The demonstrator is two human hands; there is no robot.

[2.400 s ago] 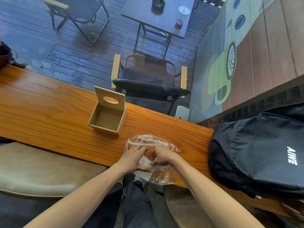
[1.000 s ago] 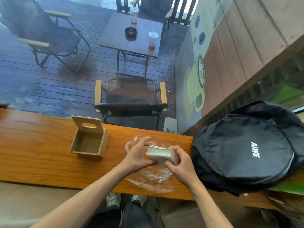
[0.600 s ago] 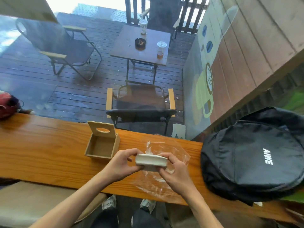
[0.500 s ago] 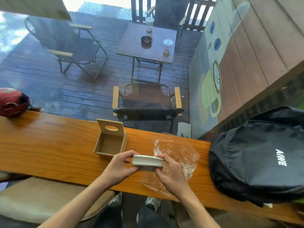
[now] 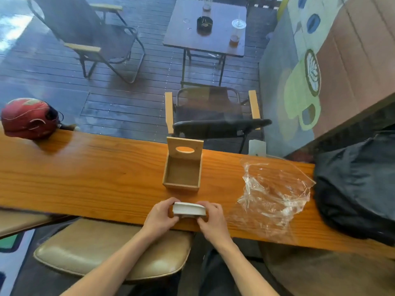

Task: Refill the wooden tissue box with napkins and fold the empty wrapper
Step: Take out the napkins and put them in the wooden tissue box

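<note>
Left hand (image 5: pixel 160 215) and right hand (image 5: pixel 211 216) together clasp a flat stack of white paper napkins (image 5: pixel 189 208) by its ends, just in front of the open, empty wooden tissue box (image 5: pixel 182 167) on the long wooden counter (image 5: pixel 85 174). The crumpled clear plastic wrapper (image 5: pixel 274 193) lies unfolded to the right, beside a black backpack (image 5: pixel 354 184). No writing is legible on any item.

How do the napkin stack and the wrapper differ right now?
The napkin stack is white, compact and gripped between the left hand and right hand; the wrapper is clear, crumpled and lies loose with no hand on it. The stack is in front of the box; the wrapper lies to its right. Both are outside the box.
</note>
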